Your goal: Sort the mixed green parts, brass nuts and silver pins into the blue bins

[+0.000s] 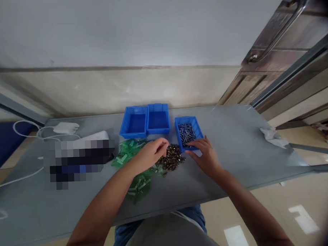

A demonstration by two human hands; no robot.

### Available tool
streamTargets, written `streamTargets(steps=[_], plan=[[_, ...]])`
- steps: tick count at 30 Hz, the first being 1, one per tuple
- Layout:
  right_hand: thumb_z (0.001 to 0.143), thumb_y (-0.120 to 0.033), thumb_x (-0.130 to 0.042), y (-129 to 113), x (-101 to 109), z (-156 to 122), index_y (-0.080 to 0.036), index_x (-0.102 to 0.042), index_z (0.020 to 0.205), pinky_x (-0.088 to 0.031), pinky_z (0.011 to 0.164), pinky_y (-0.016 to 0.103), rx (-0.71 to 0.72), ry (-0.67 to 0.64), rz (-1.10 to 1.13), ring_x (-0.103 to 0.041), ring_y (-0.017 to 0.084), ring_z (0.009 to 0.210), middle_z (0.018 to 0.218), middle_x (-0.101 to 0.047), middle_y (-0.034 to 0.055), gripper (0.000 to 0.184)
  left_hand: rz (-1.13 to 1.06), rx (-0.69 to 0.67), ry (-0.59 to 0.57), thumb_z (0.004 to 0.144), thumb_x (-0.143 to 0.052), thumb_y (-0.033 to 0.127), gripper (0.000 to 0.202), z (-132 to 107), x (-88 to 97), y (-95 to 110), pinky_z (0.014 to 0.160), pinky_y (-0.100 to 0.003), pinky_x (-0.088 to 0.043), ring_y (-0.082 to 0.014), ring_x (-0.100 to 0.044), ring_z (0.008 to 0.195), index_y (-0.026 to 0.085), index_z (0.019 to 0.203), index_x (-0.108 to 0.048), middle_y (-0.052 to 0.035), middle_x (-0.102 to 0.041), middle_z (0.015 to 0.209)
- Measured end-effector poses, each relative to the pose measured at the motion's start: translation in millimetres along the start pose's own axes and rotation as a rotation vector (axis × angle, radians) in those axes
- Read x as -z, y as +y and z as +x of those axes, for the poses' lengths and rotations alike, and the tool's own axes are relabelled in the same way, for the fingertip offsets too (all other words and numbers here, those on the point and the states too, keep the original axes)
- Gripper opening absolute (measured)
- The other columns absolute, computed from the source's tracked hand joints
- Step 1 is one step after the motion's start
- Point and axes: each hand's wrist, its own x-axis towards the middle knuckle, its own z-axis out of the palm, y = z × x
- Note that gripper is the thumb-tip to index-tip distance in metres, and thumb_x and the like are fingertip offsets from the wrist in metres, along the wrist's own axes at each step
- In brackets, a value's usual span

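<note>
My left hand (153, 152) is closed in a pinch at the left edge of a pile of small brass-coloured metal pieces (172, 158). Whatever sits between its fingertips is too small to make out. My right hand (205, 155) reaches to the front corner of a blue bin of silver screw-like pins (186, 133). Its thumb and fingers are apart, the fingertips over the bin's near rim and the thumb just in front. Under and beside my left forearm lies green plastic film with small clear pieces (140, 184), partly hidden by that arm.
Two blue bins, one on the left (133, 120) and one on the right (158, 117), stand side by side near the wall. At left are a white charger (66, 128), cables and a blurred-out object (79, 160). A crumpled white tissue (273, 137) lies at the table's right edge.
</note>
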Motion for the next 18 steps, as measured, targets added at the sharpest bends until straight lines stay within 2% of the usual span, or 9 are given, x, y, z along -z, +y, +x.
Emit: streamTargets(steps=[2, 4, 6, 9, 11, 14, 18], plan=[[0.076, -0.038, -0.052, 2.1, 6.1, 2.6, -0.019, -0.056, 0.091, -0.035, 0.087, 0.045, -0.138, 0.125, -0.037, -0.051, 0.021, 0.088, 0.092, -0.058, 0.0080, 0.024, -0.003, 0.032, -0.037, 0.088, -0.031, 0.040, 0.029, 22.6, -5.7, 3.5, 0.052, -0.023, -0.038, -0.0127, -0.054, 0.056, 0.017, 0.090, -0.048, 0.0003, -0.058, 0.063], [0.076, -0.041, -0.049, 8.9, 8.2, 8.1, -0.017, -0.051, 0.086, -0.040, 0.075, 0.039, -0.312, 0.181, -0.060, -0.050, 0.021, 0.080, 0.087, -0.055, 0.0095, 0.026, 0.009, 0.125, -0.044, 0.084, -0.035, 0.049, 0.035, 44.9, -13.1, 3.4, 0.047, -0.023, -0.036, -0.0139, -0.053, 0.050, 0.016, 0.088, -0.047, -0.0003, -0.058, 0.059], [0.073, -0.042, -0.050, 18.1, 6.1, 13.6, -0.017, -0.046, 0.080, -0.040, 0.063, 0.034, -0.472, 0.101, -0.019, -0.048, 0.018, 0.067, 0.075, -0.053, 0.0060, 0.026, -0.042, 0.248, -0.108, 0.082, -0.038, 0.051, 0.036, 63.5, -20.7, 0.9, 0.042, -0.024, -0.034, -0.0133, -0.051, 0.042, 0.016, 0.087, -0.044, 0.0000, -0.057, 0.055], [0.069, -0.037, -0.053, 29.9, -0.1, 18.0, -0.019, -0.039, 0.076, -0.035, 0.053, 0.028, -0.650, -0.027, 0.107, -0.043, 0.014, 0.055, 0.064, -0.048, 0.0002, 0.023, -0.086, 0.284, -0.174, 0.085, -0.038, 0.043, 0.026, 80.2, -29.6, -3.0, 0.036, -0.023, -0.034, -0.0117, -0.047, 0.032, 0.017, 0.086, -0.037, 0.0025, -0.053, 0.049], [0.068, -0.030, -0.051, 34.5, -2.5, 17.9, -0.020, -0.037, 0.073, -0.032, 0.051, 0.026, -0.664, -0.024, 0.166, -0.041, 0.012, 0.053, 0.061, -0.044, -0.0025, 0.019, -0.142, 0.284, -0.211, 0.086, -0.036, 0.037, 0.018, 84.3, -33.1, -3.3, 0.036, -0.022, -0.037, -0.0134, -0.051, 0.033, 0.019, 0.087, -0.033, 0.0040, -0.052, 0.046], [0.070, -0.026, -0.046, 37.1, -2.0, 15.8, -0.021, -0.034, 0.071, -0.029, 0.050, 0.024, -0.564, 0.045, 0.208, -0.037, 0.011, 0.051, 0.057, -0.039, -0.0052, 0.013, -0.231, 0.249, -0.225, 0.087, -0.034, 0.034, 0.015, 85.5, -36.2, 1.3, 0.038, -0.024, -0.043, -0.0170, -0.058, 0.040, 0.021, 0.087, -0.027, 0.0044, -0.052, 0.045], [0.075, -0.027, -0.042, 38.0, -0.1, 14.4, -0.022, -0.030, 0.071, -0.028, 0.049, 0.024, -0.520, 0.171, 0.217, -0.034, 0.010, 0.052, 0.058, -0.035, -0.0058, 0.014, -0.111, 0.117, -0.112, 0.086, -0.036, 0.031, 0.015, 86.5, -39.9, 10.9, 0.043, -0.024, -0.045, -0.0171, -0.060, 0.047, 0.020, 0.088, -0.026, 0.0025, -0.054, 0.050]])
